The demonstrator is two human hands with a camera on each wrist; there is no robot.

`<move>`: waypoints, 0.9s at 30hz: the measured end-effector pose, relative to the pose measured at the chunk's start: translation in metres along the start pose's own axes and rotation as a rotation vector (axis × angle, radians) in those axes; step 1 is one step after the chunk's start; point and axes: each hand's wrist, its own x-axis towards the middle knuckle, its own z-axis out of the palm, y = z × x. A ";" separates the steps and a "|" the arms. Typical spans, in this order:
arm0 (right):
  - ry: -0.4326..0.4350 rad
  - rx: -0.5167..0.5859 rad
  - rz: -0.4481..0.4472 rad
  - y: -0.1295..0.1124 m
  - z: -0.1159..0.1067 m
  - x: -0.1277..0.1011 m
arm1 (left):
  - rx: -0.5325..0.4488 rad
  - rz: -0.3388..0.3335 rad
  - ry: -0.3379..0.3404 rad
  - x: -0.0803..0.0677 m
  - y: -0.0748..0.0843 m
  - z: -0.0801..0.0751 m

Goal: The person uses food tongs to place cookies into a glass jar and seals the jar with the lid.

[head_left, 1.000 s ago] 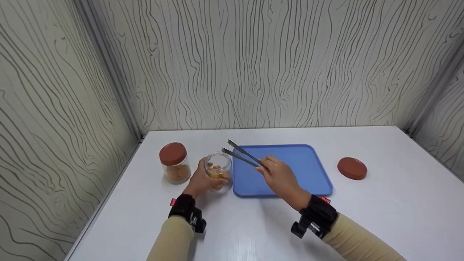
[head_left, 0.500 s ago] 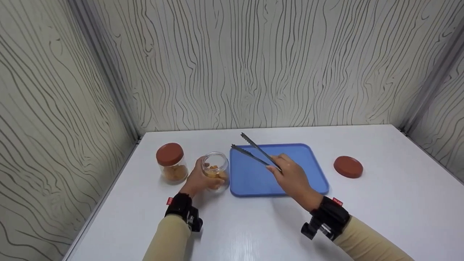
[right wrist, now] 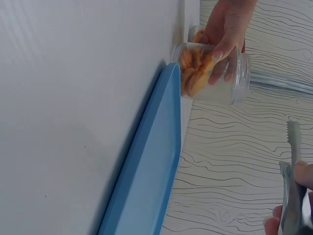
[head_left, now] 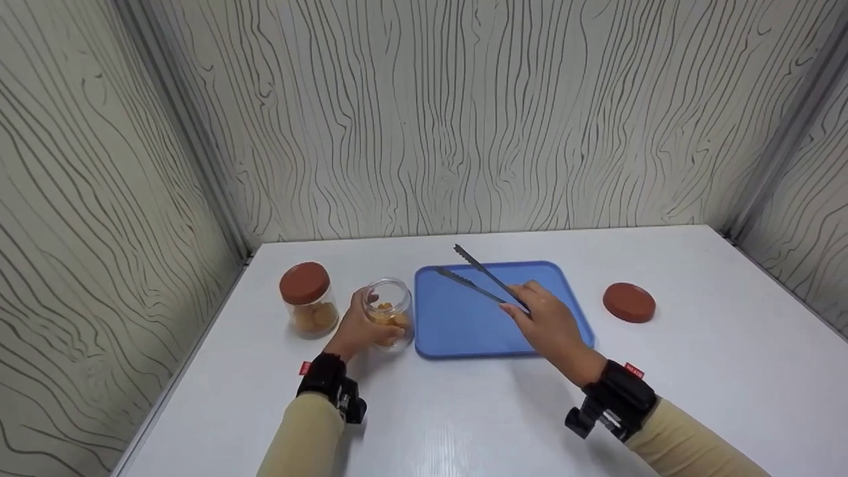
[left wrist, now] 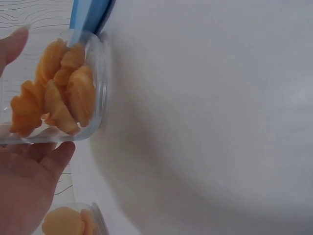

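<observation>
My left hand (head_left: 358,331) grips a clear, lidless jar (head_left: 389,290) around its side, left of the blue tray (head_left: 450,331). Ridged orange snack pieces (left wrist: 80,95) fill its lower part, seen through the wall in the left wrist view. My right hand (head_left: 553,324) holds metal tongs (head_left: 472,285) over the tray. The tongs' arms are spread, with nothing between their toothed tips, which point up and left. In the right wrist view, the tongs (right wrist: 294,142) show at the right edge, and the jar (right wrist: 230,93) stands beside the tray's corner.
A second jar (head_left: 315,317) with a red-brown lid (head_left: 305,283) and similar orange pieces stands at the left. Another red-brown lid (head_left: 629,303) lies on the white table (head_left: 424,417), right of the tray. Patterned panels (head_left: 450,119) enclose the back and sides.
My right hand has moved right with the tongs, away from the jar and farther over the tray. The left hand keeps its grip on the jar. The whole head view has shifted slightly.
</observation>
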 end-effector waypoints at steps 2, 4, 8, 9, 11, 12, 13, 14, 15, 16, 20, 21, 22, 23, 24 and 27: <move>0.005 0.003 -0.007 0.004 -0.003 -0.003 | 0.001 -0.007 0.003 -0.001 0.000 0.001; 0.007 -0.004 -0.009 0.008 -0.006 -0.005 | 0.004 -0.009 0.003 -0.002 0.001 0.001; 0.008 -0.030 0.003 0.015 -0.013 -0.010 | 0.006 -0.021 0.002 -0.003 0.003 0.001; 0.005 -0.042 0.010 0.017 -0.014 -0.011 | 0.010 -0.023 0.003 -0.003 0.004 0.001; -0.003 -0.056 0.031 0.019 -0.018 -0.013 | 0.011 -0.032 0.003 -0.003 0.004 0.001; -0.009 -0.062 0.044 0.021 -0.020 -0.014 | 0.016 -0.028 0.001 -0.003 0.005 0.001; -0.015 -0.070 0.055 0.022 -0.022 -0.015 | 0.021 -0.030 0.001 -0.003 0.004 0.001; -0.021 -0.075 0.066 0.023 -0.023 -0.016 | 0.026 -0.030 0.002 -0.003 0.004 0.001; -0.025 -0.080 0.077 0.025 -0.024 -0.017 | 0.028 -0.029 0.003 -0.003 0.004 0.001; -0.025 -0.083 0.084 0.026 -0.025 -0.017 | 0.025 -0.028 0.002 -0.003 0.004 0.001; -0.018 -0.091 0.080 0.030 -0.028 -0.020 | 0.028 -0.010 -0.002 -0.003 0.001 0.001; -0.014 -0.092 0.074 0.031 -0.029 -0.021 | 0.031 -0.009 -0.001 -0.003 0.001 0.001; -0.010 -0.091 0.071 0.033 -0.029 -0.022 | 0.034 -0.008 -0.001 -0.002 0.001 0.001; -0.008 -0.091 0.070 0.034 -0.030 -0.023 | 0.041 -0.007 0.001 -0.002 0.000 0.001; -0.006 -0.093 0.072 0.035 -0.031 -0.023 | 0.047 -0.014 0.004 -0.002 0.000 0.001; -0.009 -0.098 0.086 0.039 -0.034 -0.026 | 0.048 -0.021 0.007 -0.001 -0.001 0.001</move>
